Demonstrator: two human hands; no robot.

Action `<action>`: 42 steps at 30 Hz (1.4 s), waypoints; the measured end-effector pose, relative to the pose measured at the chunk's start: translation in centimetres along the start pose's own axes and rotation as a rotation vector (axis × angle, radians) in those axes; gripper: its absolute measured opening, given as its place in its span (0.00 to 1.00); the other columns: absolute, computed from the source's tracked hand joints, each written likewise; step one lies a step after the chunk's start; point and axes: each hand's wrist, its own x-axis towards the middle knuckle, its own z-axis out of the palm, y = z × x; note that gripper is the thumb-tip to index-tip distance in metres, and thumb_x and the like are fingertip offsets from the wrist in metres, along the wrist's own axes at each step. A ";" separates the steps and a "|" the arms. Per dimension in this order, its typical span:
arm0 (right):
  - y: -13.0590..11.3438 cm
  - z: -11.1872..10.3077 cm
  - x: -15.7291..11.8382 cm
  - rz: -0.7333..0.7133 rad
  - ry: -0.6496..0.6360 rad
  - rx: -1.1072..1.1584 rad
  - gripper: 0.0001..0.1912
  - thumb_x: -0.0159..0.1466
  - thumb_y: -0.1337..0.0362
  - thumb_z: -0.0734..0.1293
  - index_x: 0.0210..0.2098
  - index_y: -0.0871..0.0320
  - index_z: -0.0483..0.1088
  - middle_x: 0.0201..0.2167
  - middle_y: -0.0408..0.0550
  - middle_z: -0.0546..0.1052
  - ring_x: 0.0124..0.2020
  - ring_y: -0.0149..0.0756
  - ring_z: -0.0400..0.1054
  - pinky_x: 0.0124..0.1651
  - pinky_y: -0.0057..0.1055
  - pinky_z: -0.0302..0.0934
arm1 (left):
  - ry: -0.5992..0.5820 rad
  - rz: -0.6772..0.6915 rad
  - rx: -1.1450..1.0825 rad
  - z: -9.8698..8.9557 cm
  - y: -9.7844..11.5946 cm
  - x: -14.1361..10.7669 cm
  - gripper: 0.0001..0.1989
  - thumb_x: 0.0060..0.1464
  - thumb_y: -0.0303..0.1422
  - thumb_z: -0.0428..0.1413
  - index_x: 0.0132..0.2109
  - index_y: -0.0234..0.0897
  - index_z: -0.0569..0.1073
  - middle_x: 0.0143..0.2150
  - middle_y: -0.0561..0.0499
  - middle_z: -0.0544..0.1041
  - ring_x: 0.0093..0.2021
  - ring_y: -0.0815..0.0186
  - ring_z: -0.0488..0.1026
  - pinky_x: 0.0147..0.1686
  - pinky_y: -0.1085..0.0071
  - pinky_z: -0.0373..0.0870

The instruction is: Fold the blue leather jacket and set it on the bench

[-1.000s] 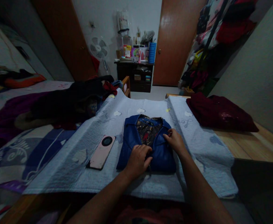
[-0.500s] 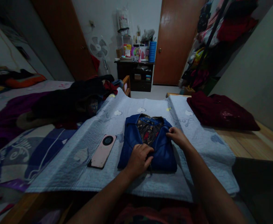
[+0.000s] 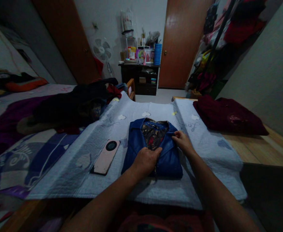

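A folded blue jacket (image 3: 170, 164) with a patterned dark lining lies on a pale blue quilted cover (image 3: 141, 190), its collar toward the far side. My left hand (image 3: 147, 159) is closed at the front opening, pinching the jacket's edge just above a dangling zipper pull. At the right side of the collar, my right hand (image 3: 182, 141) has its thumb and fingers pressed together on the lapel. A pink phone (image 3: 105, 159) with a round black camera ring rests to the left of the jacket.
A folded maroon garment (image 3: 228, 116) sits on the wooden surface (image 3: 243, 151) at right. Piled dark clothes (image 3: 66, 100) and a patterned blue blanket (image 3: 32, 161) cover the bed at left. Farther back stand a white fan (image 3: 102, 49) and a dark cabinet (image 3: 139, 79).
My left hand has shifted slightly up and right along the jacket's front edge, and its fingers have closed in. My right hand stays at the lapel.
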 end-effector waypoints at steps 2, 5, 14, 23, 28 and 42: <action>0.0 0.2 -0.2 -0.003 0.019 -0.010 0.15 0.50 0.57 0.64 0.36 0.58 0.67 0.23 0.39 0.68 0.25 0.33 0.64 0.28 0.28 0.58 | -0.044 -0.017 0.039 0.0 0.2 1.1 0.15 0.63 0.29 0.47 0.55 0.43 0.69 0.32 0.50 0.79 0.32 0.62 0.75 0.36 0.68 0.66; -0.2 0.3 -0.5 0.018 0.048 -0.012 0.16 0.50 0.59 0.64 0.37 0.58 0.70 0.24 0.41 0.71 0.27 0.35 0.65 0.30 0.30 0.60 | -0.105 -0.045 0.074 0.3 0.7 2.3 0.11 0.62 0.29 0.49 0.46 0.42 0.73 0.29 0.49 0.78 0.31 0.62 0.75 0.37 0.68 0.68; -1.0 0.4 0.1 0.140 0.077 0.290 0.31 0.49 0.50 0.70 0.48 0.60 0.71 0.26 0.41 0.72 0.26 0.33 0.66 0.28 0.28 0.59 | 0.073 0.151 0.084 1.1 0.7 2.4 0.16 0.63 0.28 0.48 0.55 0.42 0.71 0.64 0.47 0.66 0.64 0.57 0.60 0.62 0.55 0.55; -0.5 1.1 0.3 -0.006 0.071 -0.065 0.23 0.53 0.53 0.66 0.45 0.59 0.68 0.21 0.37 0.65 0.24 0.34 0.61 0.28 0.29 0.56 | -0.118 0.103 0.010 2.0 0.2 2.6 0.23 0.64 0.27 0.43 0.65 0.37 0.62 0.68 0.41 0.61 0.68 0.56 0.55 0.63 0.55 0.55; -0.7 0.5 -0.1 -0.084 0.343 -0.402 0.24 0.53 0.57 0.68 0.46 0.63 0.65 0.40 0.57 0.71 0.44 0.48 0.65 0.47 0.43 0.60 | -0.181 0.098 0.043 1.7 0.4 2.8 0.24 0.64 0.27 0.43 0.65 0.37 0.62 0.68 0.41 0.61 0.68 0.55 0.57 0.63 0.55 0.56; -1.6 3.2 0.9 -0.308 -0.129 -0.415 0.06 0.58 0.74 0.64 0.32 0.58 0.69 0.33 0.46 0.72 0.37 0.35 0.66 0.43 0.31 0.59 | 0.008 0.117 0.046 2.1 0.3 1.9 0.12 0.62 0.26 0.47 0.48 0.37 0.73 0.48 0.46 0.77 0.51 0.60 0.72 0.53 0.60 0.65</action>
